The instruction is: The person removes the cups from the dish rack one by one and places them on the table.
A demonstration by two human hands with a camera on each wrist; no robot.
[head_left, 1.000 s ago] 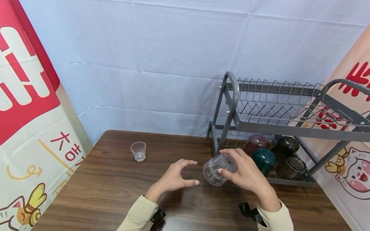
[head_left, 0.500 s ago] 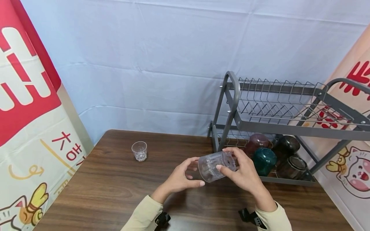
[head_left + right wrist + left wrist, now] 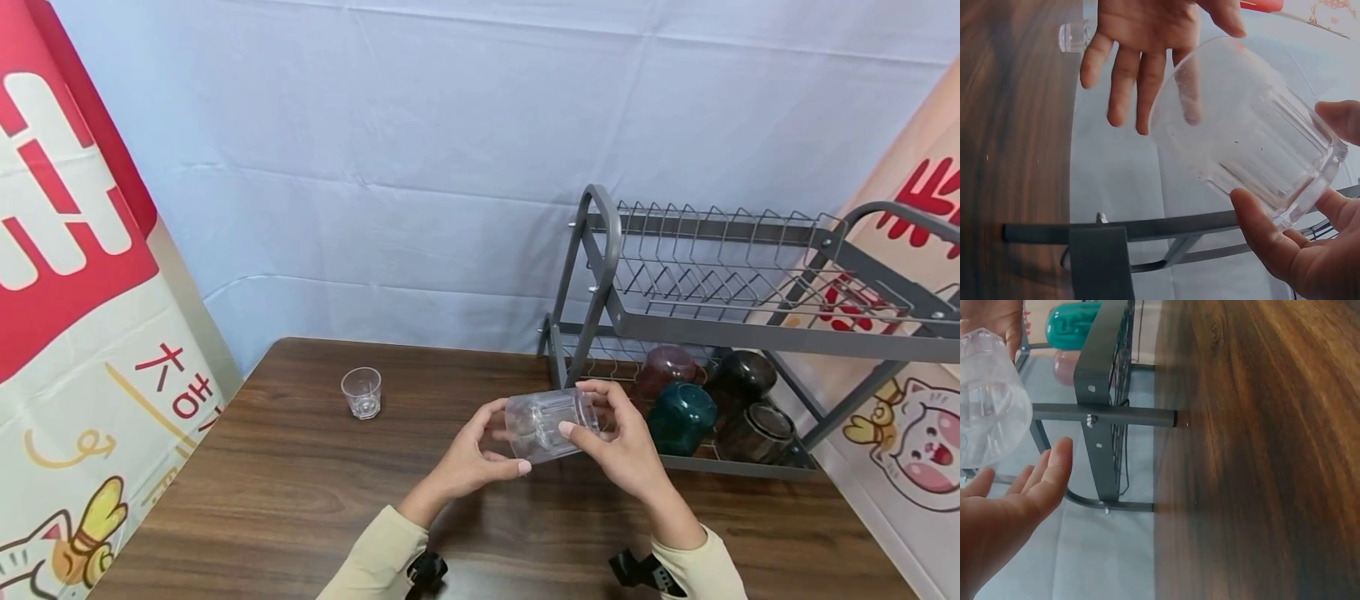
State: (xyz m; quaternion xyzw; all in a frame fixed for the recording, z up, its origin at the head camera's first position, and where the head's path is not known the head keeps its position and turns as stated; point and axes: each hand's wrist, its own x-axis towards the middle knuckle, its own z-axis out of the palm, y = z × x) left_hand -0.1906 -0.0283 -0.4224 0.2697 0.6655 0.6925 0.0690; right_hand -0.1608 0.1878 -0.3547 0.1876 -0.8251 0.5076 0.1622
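A large clear drinking glass (image 3: pixel 542 427) is held in the air, tilted nearly onto its side with its mouth to the left. My right hand (image 3: pixel 628 442) grips it near the base, thumb on one side and fingers on the other. At the mouth end is my left hand (image 3: pixel 467 458), its fingers fairly straight and spread behind the rim. In the right wrist view, the left thumb is close to the rim of the clear glass (image 3: pixel 1229 125); whether it touches I cannot tell. The left wrist view shows the left palm (image 3: pixel 1010 519) turned up, fingers apart from the glass.
A small clear glass (image 3: pixel 363 395) stands upright at the left of the wooden table (image 3: pixel 300 500). To the right, a grey two-tier dish rack (image 3: pixel 750 335) holds upside-down glasses on its lower tier: teal (image 3: pixel 681 418), purplish (image 3: pixel 667 367) and dark brown ones (image 3: pixel 742 379).
The clear glass has moved slightly left in my right hand and tipped closer to horizontal. My left hand has come right, up to its mouth. The small glass stays put.
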